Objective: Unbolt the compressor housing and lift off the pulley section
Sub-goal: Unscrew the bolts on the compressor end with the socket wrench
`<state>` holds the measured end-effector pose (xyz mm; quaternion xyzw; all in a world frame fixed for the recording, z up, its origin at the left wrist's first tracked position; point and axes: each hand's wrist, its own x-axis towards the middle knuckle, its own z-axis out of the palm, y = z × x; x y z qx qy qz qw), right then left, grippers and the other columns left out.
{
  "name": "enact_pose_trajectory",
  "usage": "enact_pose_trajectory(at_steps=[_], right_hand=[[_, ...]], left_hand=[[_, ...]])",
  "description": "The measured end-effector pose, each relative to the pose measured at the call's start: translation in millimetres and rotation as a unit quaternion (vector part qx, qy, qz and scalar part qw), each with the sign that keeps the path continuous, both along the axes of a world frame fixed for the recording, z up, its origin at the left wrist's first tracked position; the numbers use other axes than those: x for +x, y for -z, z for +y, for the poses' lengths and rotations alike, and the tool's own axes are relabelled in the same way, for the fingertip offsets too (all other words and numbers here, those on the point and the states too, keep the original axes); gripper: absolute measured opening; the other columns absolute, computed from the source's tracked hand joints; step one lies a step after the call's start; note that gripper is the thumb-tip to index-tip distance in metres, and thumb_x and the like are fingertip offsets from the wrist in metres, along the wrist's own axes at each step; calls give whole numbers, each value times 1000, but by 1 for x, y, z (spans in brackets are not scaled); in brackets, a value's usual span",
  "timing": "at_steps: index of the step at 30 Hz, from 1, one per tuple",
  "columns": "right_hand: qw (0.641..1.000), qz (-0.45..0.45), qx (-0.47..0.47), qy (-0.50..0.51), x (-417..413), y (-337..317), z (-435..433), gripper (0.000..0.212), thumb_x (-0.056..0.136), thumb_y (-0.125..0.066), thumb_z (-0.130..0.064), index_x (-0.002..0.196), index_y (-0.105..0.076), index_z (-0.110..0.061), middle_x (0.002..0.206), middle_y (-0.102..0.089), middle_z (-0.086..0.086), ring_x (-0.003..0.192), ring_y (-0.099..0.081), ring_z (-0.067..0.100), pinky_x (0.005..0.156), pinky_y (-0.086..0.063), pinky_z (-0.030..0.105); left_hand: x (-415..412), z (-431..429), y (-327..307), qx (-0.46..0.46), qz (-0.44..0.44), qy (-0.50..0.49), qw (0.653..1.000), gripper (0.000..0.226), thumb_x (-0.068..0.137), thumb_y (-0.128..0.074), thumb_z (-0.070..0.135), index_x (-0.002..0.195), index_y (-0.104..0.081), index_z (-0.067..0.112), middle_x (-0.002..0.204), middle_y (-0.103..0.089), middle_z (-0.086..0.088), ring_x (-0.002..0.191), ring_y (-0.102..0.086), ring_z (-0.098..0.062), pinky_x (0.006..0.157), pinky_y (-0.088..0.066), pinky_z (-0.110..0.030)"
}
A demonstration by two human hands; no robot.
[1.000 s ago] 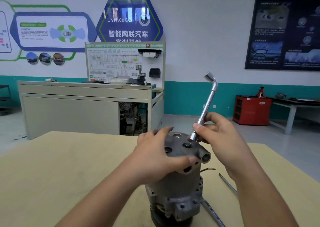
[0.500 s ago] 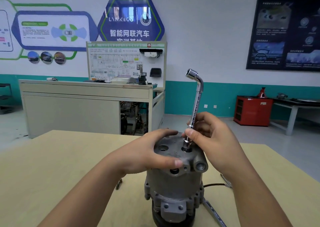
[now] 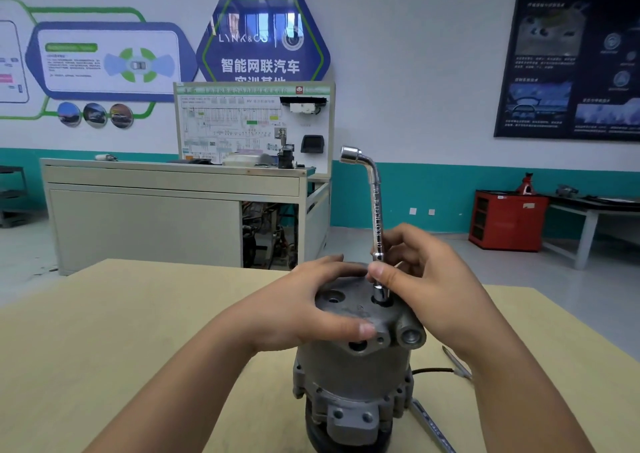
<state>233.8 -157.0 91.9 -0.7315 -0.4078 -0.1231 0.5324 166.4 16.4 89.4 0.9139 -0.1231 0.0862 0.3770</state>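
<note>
Standing on end at lower centre of frame, on tan table: compressor, grey housing head uppermost, dark pulley section underneath at bottom edge. Not yet separated; judged early in the unbolting stage.

Recommended for the step in hand: bear down with left hand against turning reaction, guarding against tipping on the narrow pulley base. With right hand, hold L-shaped socket wrench square to the top face and press down to hold the socket fully engaged. For a tight bolt, shift grip up to the bent end for leverage; spin by fingertips only once loosened.

Left hand, centre frame: spread over top left of housing head, fingers nearly straight, thumb along front edge, pressing to steady, closed round nothing.

Right hand, just right of centre: thumb and fingers curled round lower shank of wrench, pinching just above the socket. Shank near vertical, bent end pointing upper left, socket seated in bolt recess on top face. Bolt head hidden by socket.

Noted lower right: slim metal tool lying on table beside compressor base.
</note>
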Motion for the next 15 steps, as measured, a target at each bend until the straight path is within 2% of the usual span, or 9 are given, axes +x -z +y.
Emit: enact_pose_trajectory(at_steps=[2,6,7,9,11,13,15], right_hand=[[1000,5,-6,-4,1,-1,-3,13,86,-66,-21,91,-58,-30,82,-69,-7,75,-66,11,72,-55,33],[999,21,-19,-19,3,-2,-10,20,84,-68,-18,93,-60,-34,87,-70,-8,81,-67,9,77,-56,36],[999,28,-16,-29,4,-2,-11,24,84,-68,-15,94,-61,-35,88,-70,-9,82,-67,8,78,-56,36],[998,36,-15,-41,5,-2,-12,29,83,-69,-12,95,-63,-38,90,-71,-12,84,-67,7,80,-56,35],[999,32,-16,-41,6,-2,-11,32,83,-69,-12,95,-63,-40,91,-70,-13,85,-67,7,81,-56,35],[999,27,-18,-37,6,-2,-10,32,83,-69,-13,95,-62,-43,90,-69,-14,84,-66,8,82,-56,38],[999,24,-19,-32,7,-1,-9,30,83,-70,-14,93,-63,-41,88,-69,-10,84,-66,13,83,-55,43]], left_hand=[[1,-3,-1,18,-9,2,1000,49,62,-70,59,102,-42,68,136,-32,34,126,-30,10,98,-28,-5],[3,-6,-2,21,-6,2,1000,51,61,-71,60,103,-44,70,149,-29,22,134,-30,3,112,-31,-26],[3,-5,-2,14,-6,8,1000,54,59,-71,61,105,-46,68,145,-32,26,133,-32,4,111,-32,-25],[2,-3,-2,5,-6,24,1000,54,57,-71,63,105,-49,70,126,-36,47,125,-35,14,105,-34,-14],[2,-1,-2,9,-6,32,999,50,59,-71,61,100,-46,77,112,-34,57,120,-34,21,97,-33,-5],[1,1,-1,12,-4,29,999,50,60,-72,62,101,-47,76,117,-32,53,121,-34,20,99,-33,-7],[1,1,-2,-15,-6,25,1000,50,65,-74,65,109,-51,64,124,-42,41,117,-44,18,94,-40,-8]])
